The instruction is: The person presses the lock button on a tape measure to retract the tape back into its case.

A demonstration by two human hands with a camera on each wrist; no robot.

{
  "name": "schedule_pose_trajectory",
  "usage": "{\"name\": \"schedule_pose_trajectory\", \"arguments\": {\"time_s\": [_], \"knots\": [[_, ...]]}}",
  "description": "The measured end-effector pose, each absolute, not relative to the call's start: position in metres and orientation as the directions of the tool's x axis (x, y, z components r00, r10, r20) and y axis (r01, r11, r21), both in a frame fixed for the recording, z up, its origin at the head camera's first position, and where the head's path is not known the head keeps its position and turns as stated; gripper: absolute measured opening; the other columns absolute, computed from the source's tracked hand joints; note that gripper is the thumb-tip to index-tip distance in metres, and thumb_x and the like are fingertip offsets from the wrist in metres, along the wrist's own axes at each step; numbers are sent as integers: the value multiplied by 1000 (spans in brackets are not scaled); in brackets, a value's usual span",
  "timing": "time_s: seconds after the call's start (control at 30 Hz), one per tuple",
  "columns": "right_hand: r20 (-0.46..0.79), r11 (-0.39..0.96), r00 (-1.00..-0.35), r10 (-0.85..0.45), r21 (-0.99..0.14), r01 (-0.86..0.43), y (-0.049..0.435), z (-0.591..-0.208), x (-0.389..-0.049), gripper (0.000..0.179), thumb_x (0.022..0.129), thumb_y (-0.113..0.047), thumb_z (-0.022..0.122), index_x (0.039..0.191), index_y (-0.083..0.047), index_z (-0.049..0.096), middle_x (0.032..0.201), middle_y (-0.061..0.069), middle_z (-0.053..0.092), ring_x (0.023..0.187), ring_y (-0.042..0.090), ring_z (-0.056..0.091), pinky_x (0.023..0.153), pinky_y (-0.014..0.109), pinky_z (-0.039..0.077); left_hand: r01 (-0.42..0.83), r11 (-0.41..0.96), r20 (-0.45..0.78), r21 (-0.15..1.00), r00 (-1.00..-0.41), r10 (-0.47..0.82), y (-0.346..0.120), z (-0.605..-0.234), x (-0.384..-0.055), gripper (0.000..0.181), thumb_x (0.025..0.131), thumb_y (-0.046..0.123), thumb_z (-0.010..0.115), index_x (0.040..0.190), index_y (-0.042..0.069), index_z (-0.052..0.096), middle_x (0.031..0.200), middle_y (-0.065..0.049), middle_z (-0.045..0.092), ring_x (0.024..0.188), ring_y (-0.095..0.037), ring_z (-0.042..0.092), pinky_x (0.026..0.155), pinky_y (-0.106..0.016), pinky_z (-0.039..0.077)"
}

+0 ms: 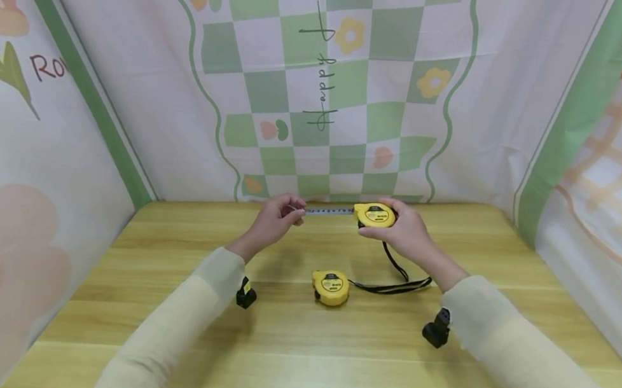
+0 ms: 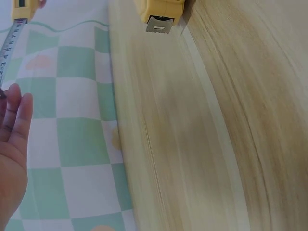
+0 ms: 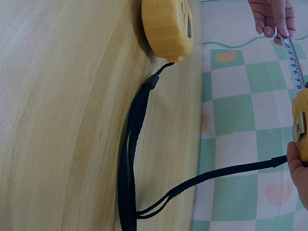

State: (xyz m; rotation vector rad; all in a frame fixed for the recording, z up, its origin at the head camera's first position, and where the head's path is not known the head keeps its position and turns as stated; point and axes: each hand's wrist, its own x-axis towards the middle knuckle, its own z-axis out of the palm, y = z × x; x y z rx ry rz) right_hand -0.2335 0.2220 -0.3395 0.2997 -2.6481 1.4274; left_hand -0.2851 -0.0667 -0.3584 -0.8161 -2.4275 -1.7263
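My right hand (image 1: pixel 406 230) grips a yellow tape measure (image 1: pixel 375 215) by its case, raised over the far part of the table. Out of its left side runs a short length of metal blade (image 1: pixel 331 211), printed with numbers up to about 8 in the right wrist view. The blade's free end is pinched between thumb and fingers of my left hand (image 1: pixel 276 219). A second yellow tape measure (image 1: pixel 331 287) lies nearer on the table, its blade drawn in except for the metal end hook (image 2: pixel 160 25).
Black wrist straps (image 1: pixel 398 288) from both tape measures trail to the right of the lying one. The wooden table (image 1: pixel 291 371) ends at a checked cloth backdrop (image 1: pixel 322 99). Cloth walls stand at left and right. A small black camera (image 1: pixel 437 329) hangs under each wrist.
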Motion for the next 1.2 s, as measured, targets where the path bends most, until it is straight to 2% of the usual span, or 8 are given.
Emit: {"name": "schedule_pose_trajectory", "arguments": {"time_s": [0.33, 0.47, 0.57, 0.7, 0.83, 1.0, 1.2], "knots": [[218, 512, -967, -136, -820, -256, 216, -340, -233, 90, 70, -44, 86, 141, -7, 46, 124, 16, 54, 105, 30, 56, 84, 42, 50, 457, 230, 348, 859, -852, 392, -63, -360, -285, 11, 98, 6, 58, 107, 0, 61, 99, -15, 62, 85, -32, 65, 75, -31, 57], [219, 502, -966, -140, -825, -260, 215, -340, -233, 89, 70, -43, 86, 141, -8, 46, 125, 16, 53, 106, 30, 55, 85, 42, 50, 454, 232, 342, 861, -852, 396, -62, -360, -284, 12, 98, 6, 58, 108, 0, 61, 101, -20, 62, 84, -29, 65, 75, -31, 57], [221, 504, -965, -141, -823, -262, 214, -341, -232, 88, 71, -43, 86, 141, -8, 46, 125, 16, 54, 106, 30, 55, 85, 42, 50, 447, 228, 334, 865, -852, 404, -61, -359, -284, 13, 98, 6, 58, 108, -1, 60, 105, -26, 61, 86, -33, 64, 75, -30, 56], [227, 505, -964, -142, -820, -267, 212, -341, -232, 85, 71, -41, 87, 141, -9, 48, 124, 15, 54, 105, 29, 56, 84, 42, 50, 448, 232, 333, 864, -852, 404, -59, -359, -284, 13, 98, 6, 58, 108, -1, 61, 103, -21, 62, 88, -37, 64, 75, -29, 56], [230, 514, -963, -141, -814, -270, 210, -340, -232, 85, 71, -40, 87, 141, -10, 48, 125, 15, 54, 105, 30, 55, 85, 42, 50, 455, 240, 342, 857, -853, 395, -57, -360, -284, 12, 97, 6, 59, 107, 0, 61, 99, -12, 62, 84, -29, 65, 75, -29, 57], [238, 519, -961, -141, -809, -277, 206, -340, -232, 85, 72, -39, 87, 141, -10, 48, 126, 15, 54, 105, 29, 55, 85, 42, 49, 461, 247, 347, 853, -853, 391, -52, -359, -283, 13, 97, 7, 59, 107, 0, 62, 98, -10, 63, 82, -24, 65, 73, -29, 57], [241, 517, -960, -143, -809, -280, 205, -338, -231, 84, 74, -36, 86, 141, -6, 46, 126, 16, 54, 105, 30, 55, 84, 42, 49, 447, 245, 333, 860, -856, 395, -49, -359, -283, 15, 97, 8, 59, 109, -1, 61, 100, -11, 63, 88, -35, 65, 74, -28, 56]]}}
